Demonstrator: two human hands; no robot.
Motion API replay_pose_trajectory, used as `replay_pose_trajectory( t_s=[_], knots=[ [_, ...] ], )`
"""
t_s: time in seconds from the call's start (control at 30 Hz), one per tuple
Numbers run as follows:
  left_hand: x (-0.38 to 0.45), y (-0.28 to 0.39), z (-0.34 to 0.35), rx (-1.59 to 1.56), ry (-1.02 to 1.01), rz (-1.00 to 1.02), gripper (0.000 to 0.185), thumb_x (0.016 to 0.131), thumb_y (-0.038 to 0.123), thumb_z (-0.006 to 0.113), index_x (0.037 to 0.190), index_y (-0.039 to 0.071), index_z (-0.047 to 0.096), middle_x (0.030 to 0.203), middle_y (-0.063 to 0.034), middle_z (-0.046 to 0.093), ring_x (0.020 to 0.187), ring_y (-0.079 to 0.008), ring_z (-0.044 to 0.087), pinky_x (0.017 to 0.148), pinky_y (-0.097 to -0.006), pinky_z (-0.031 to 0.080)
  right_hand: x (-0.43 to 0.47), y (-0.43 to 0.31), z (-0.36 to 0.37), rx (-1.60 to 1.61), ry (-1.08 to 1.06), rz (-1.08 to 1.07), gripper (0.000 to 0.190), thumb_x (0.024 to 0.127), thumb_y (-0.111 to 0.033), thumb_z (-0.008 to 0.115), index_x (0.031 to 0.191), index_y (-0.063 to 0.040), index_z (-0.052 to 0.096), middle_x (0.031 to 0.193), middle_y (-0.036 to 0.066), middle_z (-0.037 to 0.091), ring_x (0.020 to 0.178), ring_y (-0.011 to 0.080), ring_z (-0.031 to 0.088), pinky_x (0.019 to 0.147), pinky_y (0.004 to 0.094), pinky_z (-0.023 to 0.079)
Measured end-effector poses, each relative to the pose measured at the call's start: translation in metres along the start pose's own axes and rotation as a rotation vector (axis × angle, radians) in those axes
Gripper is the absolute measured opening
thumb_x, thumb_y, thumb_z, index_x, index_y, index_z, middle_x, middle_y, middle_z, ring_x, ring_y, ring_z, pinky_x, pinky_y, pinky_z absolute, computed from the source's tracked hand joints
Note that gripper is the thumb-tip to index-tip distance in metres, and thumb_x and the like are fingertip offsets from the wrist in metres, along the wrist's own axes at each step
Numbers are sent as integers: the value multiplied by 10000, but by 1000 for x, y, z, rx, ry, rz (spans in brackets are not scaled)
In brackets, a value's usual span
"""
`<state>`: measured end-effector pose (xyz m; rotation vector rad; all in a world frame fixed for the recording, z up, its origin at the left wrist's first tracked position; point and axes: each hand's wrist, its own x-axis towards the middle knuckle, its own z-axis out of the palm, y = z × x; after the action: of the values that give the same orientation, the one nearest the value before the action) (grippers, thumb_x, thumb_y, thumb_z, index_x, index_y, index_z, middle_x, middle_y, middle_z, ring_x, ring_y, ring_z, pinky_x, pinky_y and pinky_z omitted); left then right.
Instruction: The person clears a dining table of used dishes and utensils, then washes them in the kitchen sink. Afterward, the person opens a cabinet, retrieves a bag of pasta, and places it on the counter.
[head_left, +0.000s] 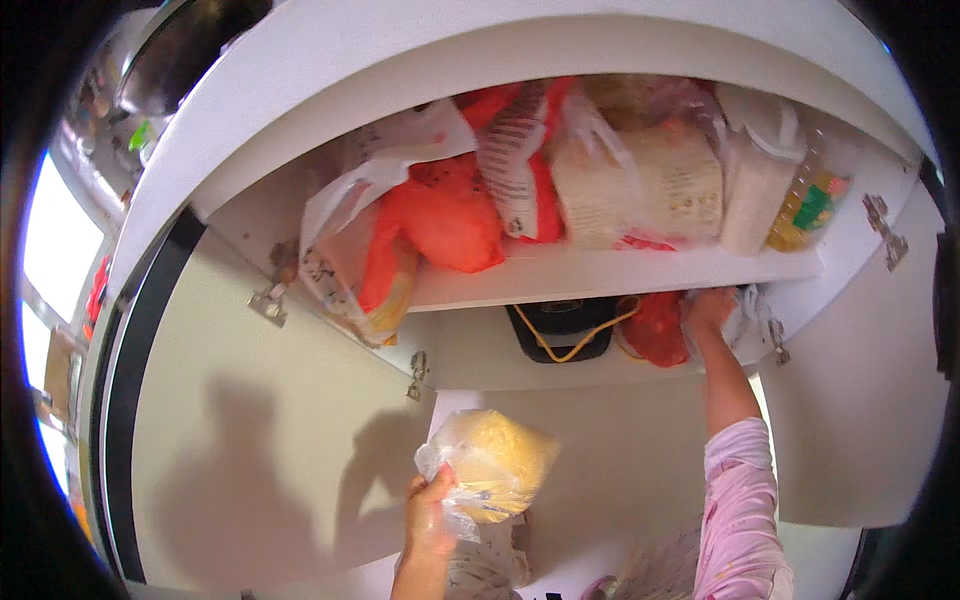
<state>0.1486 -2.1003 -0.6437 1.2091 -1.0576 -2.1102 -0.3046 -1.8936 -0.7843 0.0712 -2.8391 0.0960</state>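
Note:
In the lower middle, my left hand (431, 502) grips the gathered neck of a clear plastic bag with yellow contents (499, 465). My right hand (709, 309) reaches into the lower compartment of a white cabinet, at a pale translucent plastic bag (742, 322); its fingers are partly hidden, so its grip cannot be told. Just left of that hand lies a red plastic bag (656, 330). A black container with a yellow cord (562, 330) stands farther left in the same compartment.
The white shelf (540, 277) above holds red and white plastic bags (450, 210), a bagged beige package (645, 187), a lidded pale container (757, 180) and a bottle of yellow liquid (806, 206). Open cabinet doors (262, 420) with metal hinges (270, 304) flank both sides.

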Motion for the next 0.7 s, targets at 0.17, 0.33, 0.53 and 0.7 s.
replay_pose_trajectory(
  t_s=[0.17, 0.33, 0.53, 0.7],
  knots=[
    [-4, 3, 8, -20, -22, -37, 139, 850, 176, 651, 873, 45, 613, 817, -32, 607, 730, -144, 578, 695, -315, 478, 1, 18, 13, 66, -83, 38, 599, 722, -151, 675, 1284, -126, 469, 1318, 160, 387, 1127, 377, 463, 861, 471, 452],
    [-1, 0, 4, -34, -75, -48, 148, 856, 168, 642, 902, 30, 614, 835, -46, 605, 757, -150, 585, 701, -321, 484, 12, 61, 25, 361, 124, 168, 349, 721, -36, 630, 1061, -75, 564, 1177, 191, 492, 921, 373, 569, 773, 452, 478],
    [-3, 7, 13, -8, 5, -37, 134, 859, 164, 641, 861, 38, 595, 804, -38, 588, 741, -147, 568, 716, -327, 480, -23, 128, -6, 702, 286, 77, 216, 701, 77, 609, 875, -32, 542, 919, 113, 572, 831, 260, 574, 720, 342, 465],
    [-1, 14, 6, 53, -49, -71, 139, 865, 165, 634, 878, 43, 569, 817, -41, 580, 756, -158, 562, 718, -326, 474, -128, 122, -82, 1284, 368, 129, 178, 752, 69, 585, 886, -39, 539, 892, -1, 543, 810, 91, 500, 732, 219, 413]
  ],
)
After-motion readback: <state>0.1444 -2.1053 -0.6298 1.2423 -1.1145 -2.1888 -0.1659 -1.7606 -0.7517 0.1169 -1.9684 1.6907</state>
